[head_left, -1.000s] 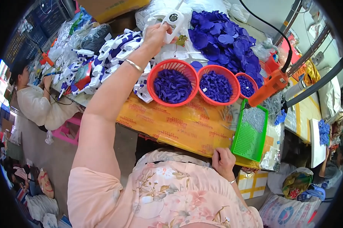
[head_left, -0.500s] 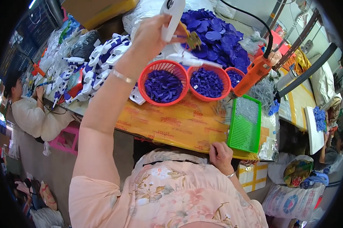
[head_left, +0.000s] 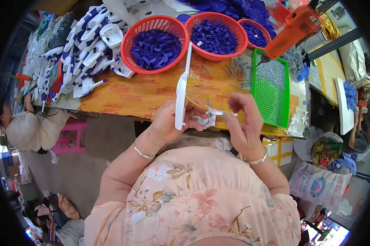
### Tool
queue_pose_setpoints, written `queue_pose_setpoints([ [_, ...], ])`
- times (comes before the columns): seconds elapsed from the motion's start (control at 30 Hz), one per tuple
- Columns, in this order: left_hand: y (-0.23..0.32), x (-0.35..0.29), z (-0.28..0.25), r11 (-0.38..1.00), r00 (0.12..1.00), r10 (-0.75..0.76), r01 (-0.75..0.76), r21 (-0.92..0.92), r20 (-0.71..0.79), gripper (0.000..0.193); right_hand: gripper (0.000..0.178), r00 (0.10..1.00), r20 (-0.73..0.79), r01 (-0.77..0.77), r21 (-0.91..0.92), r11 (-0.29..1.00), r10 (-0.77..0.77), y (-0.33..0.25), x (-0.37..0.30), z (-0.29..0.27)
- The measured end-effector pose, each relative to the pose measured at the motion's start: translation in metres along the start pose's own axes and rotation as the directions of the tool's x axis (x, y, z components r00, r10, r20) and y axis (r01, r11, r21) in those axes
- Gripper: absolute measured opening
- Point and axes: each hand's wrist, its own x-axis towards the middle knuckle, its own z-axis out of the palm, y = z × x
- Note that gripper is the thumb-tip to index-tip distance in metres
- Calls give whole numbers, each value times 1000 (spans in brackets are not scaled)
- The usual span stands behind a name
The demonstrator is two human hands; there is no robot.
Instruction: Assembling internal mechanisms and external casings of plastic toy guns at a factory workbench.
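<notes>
My left hand (head_left: 168,121) grips a long white plastic part (head_left: 181,88), held upright in front of my chest, with a thin yellow wire trailing from it. My right hand (head_left: 242,119) is close beside it, fingers pinched on a small white piece (head_left: 211,117) at the end of that wire. Both hands hover just over the near edge of the yellow-covered table (head_left: 152,92). Beyond them stand three red baskets of dark blue plastic pieces: a large one (head_left: 154,43), a second (head_left: 215,35) and a smaller one (head_left: 254,33).
A green tray (head_left: 273,88) of small metal screws lies to the right, with an orange power screwdriver (head_left: 291,30) hanging above it. Several white plastic parts (head_left: 86,49) are piled at the left. A seated person (head_left: 27,127) works at far left beside a pink stool (head_left: 68,137).
My left hand has come back from the far pile with the white part, close to my chest. My right hand rose from the table's edge to meet it.
</notes>
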Motion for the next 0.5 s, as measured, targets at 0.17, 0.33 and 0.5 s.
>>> queue_pose_setpoints([
  [0.17, 15, -3, 3, 978, 982, -177, 167, 128, 69, 40, 39, 966, 123, -255, 334, 907, 227, 11, 45, 26],
  [0.33, 20, -1, -12, 954, 935, -296, 281, 101, 196, 39, 34, 851, 507, -476, 639, 604, 135, 15, 75, 44],
  [0.5, 27, -9, -8, 948, 953, -294, 281, 146, 76, 41, 20, 873, 482, -406, 631, 662, 76, 16, 78, 53],
])
